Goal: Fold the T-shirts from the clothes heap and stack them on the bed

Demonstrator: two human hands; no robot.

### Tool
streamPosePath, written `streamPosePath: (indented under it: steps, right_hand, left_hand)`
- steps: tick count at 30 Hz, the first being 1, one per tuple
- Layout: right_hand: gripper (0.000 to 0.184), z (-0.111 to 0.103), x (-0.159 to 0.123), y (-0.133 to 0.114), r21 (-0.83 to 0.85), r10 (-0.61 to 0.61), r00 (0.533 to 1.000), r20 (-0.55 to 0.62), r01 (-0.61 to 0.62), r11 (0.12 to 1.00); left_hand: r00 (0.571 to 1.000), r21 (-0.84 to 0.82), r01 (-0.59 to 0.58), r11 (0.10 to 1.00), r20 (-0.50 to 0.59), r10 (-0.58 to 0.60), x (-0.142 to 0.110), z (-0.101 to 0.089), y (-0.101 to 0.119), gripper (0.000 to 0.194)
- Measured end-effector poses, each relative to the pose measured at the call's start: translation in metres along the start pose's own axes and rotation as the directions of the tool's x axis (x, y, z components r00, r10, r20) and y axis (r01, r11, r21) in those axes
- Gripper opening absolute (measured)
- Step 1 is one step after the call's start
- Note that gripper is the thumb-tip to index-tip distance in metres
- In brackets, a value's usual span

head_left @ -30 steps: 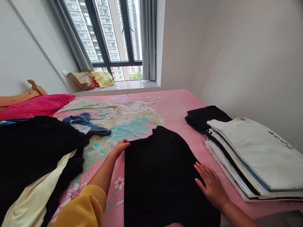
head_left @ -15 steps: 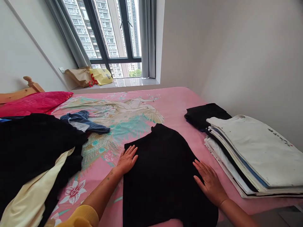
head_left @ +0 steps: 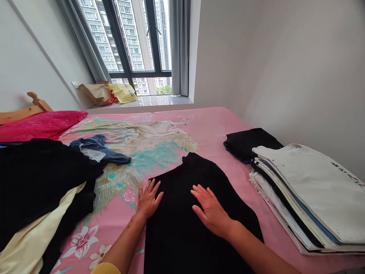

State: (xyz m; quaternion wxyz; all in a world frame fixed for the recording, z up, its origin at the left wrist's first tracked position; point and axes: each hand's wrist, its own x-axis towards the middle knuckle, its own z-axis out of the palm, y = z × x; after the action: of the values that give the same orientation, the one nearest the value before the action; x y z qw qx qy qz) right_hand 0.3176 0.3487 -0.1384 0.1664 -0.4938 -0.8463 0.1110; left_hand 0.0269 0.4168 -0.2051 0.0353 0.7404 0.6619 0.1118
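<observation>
A black garment (head_left: 176, 236), which looks like a folded top with a short raised collar, lies spread on the pink bed in front of me. My left hand (head_left: 148, 199) rests with fingers apart on its left edge, near the shoulder. Over the middle of the cloth is my right hand (head_left: 212, 211), palm down, fingers stretched out; it seems to touch the fabric. Neither hand grips anything. The lower end of the garment runs out of view at the bottom.
To the right stands a stack of folded clothes (head_left: 310, 194), with folded black clothing (head_left: 252, 144) behind it. Loose black clothes (head_left: 45, 179), a cream garment (head_left: 45, 232) and jeans (head_left: 99, 148) lie left. A red pillow (head_left: 40, 123) is by the headboard.
My right hand has moved left from the garment's right edge to its middle. My left hand has slid slightly toward me along the left edge.
</observation>
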Motion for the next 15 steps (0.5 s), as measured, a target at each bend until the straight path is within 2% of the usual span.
streamPosePath:
  steps: [2,3,4,5,6,8,10,11,12,13,14,15]
  right_hand:
    - [0.052,0.012,0.033,0.002,0.065,-0.146,0.982,0.123,0.139,0.988]
    - [0.053,0.018,0.045,0.014,0.069,-0.162,0.971,0.173,0.152,0.986]
    - [0.055,0.022,0.056,0.033,0.047,-0.128,0.969,0.210,0.120,0.992]
    - [0.057,0.025,0.063,0.056,0.000,-0.036,0.973,0.226,0.037,0.999]
    - [0.059,0.026,0.069,0.082,-0.066,0.121,0.973,0.196,-0.110,0.992]
    - [0.062,0.023,0.075,0.128,-0.167,0.389,0.915,0.107,-0.369,0.914]
    - [0.062,0.018,0.074,0.149,-0.213,0.545,0.838,0.034,-0.527,0.823]
    - [0.063,0.017,0.072,0.147,-0.214,0.578,0.816,-0.007,-0.566,0.796]
    - [0.063,0.018,0.067,0.138,-0.203,0.572,0.819,-0.042,-0.567,0.798]
    - [0.064,0.020,0.061,0.122,-0.184,0.520,0.852,-0.058,-0.521,0.834]
    - [0.064,0.022,0.052,0.104,-0.162,0.423,0.905,-0.052,-0.426,0.890]
    - [0.063,0.026,0.042,0.086,-0.136,0.279,0.960,-0.005,-0.277,0.951]
  left_hand:
    - [1.000,0.003,-0.006,1.000,-0.001,0.006,0.000,0.000,-0.001,0.052]
    - [1.000,0.004,-0.008,1.000,-0.001,0.008,0.000,0.001,-0.002,0.053]
    - [1.000,0.005,-0.009,1.000,-0.002,0.009,0.000,0.001,-0.002,0.053]
    - [1.000,0.005,-0.008,1.000,-0.002,0.008,0.000,0.002,-0.002,0.053]
    - [1.000,0.003,-0.007,1.000,-0.002,0.007,0.000,0.002,-0.003,0.053]
    - [1.000,-0.004,-0.001,1.000,-0.003,0.001,0.001,0.004,-0.003,0.053]
    - [1.000,-0.011,0.005,1.000,-0.005,-0.005,0.001,0.004,-0.003,0.053]
    - [1.000,-0.014,0.008,1.000,-0.006,-0.008,0.002,0.004,-0.003,0.053]
    - [1.000,-0.015,0.010,1.000,-0.009,-0.010,0.002,0.005,-0.003,0.053]
    - [1.000,-0.014,0.012,1.000,-0.012,-0.012,0.002,0.005,-0.003,0.053]
    - [1.000,-0.013,0.013,1.000,-0.013,-0.013,0.003,0.005,-0.003,0.053]
    - [1.000,-0.010,0.015,1.000,-0.014,-0.015,0.003,0.006,-0.003,0.053]
